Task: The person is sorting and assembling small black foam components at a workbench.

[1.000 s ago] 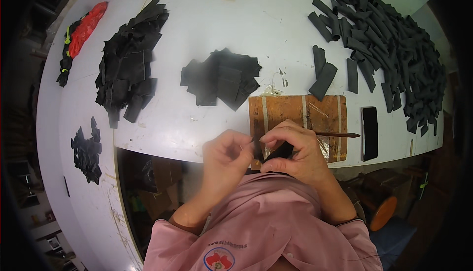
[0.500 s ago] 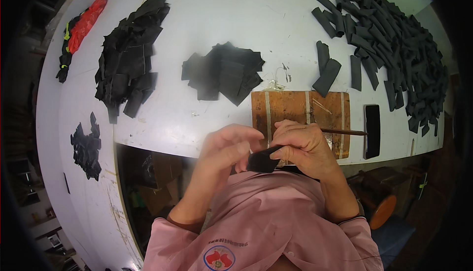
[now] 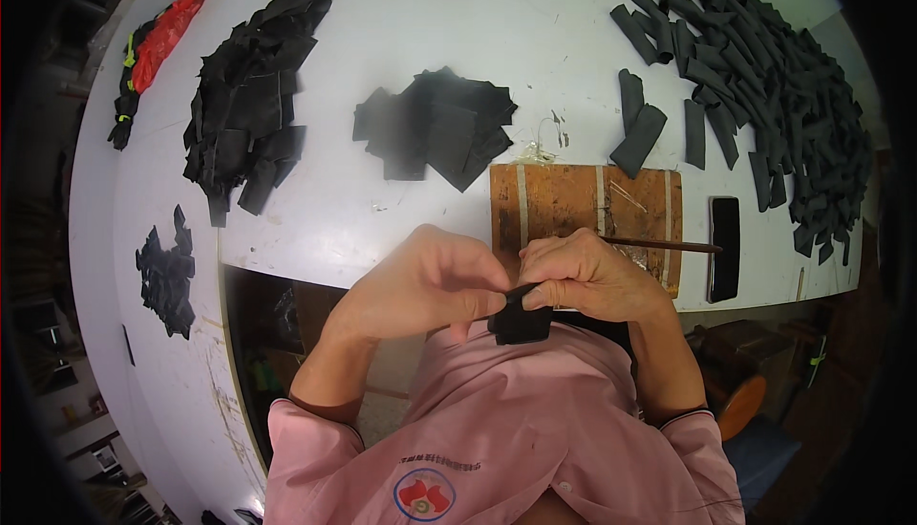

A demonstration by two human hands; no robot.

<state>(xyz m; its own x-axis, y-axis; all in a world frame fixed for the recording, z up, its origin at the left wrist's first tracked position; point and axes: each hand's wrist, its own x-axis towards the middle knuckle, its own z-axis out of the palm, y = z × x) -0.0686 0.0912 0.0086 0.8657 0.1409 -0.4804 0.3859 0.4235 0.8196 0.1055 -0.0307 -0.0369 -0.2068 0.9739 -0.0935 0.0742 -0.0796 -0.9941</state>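
Note:
A small black fabric piece (image 3: pixel 522 325) is held between my two hands in front of my lap, its loose part hanging down. My left hand (image 3: pixel 425 281) pinches its upper left edge with thumb and fingers. On its other side, my right hand (image 3: pixel 597 275) grips it with the thumb pressed on top and the fingers curled. A thin brown stick (image 3: pixel 664 243) juts out to the right from beside my right hand's knuckles; its tip reaches over the phone. Whether the fingers hold its other end is hidden.
Beyond my hands lies a worn wooden board (image 3: pixel 554 200). A phone (image 3: pixel 724 272) is right of it. Flat black pieces form a middle pile (image 3: pixel 439 128), a left pile (image 3: pixel 244 105) and a smaller pile (image 3: pixel 167 281). Rolled dark pieces (image 3: pixel 764 85) heap at right. A red bag (image 3: pixel 172 38) sits far left.
My left hand has closed in from the left and now pinches the fabric's edge. The fabric piece has turned to hang more upright. More of the stick shows, reaching further right.

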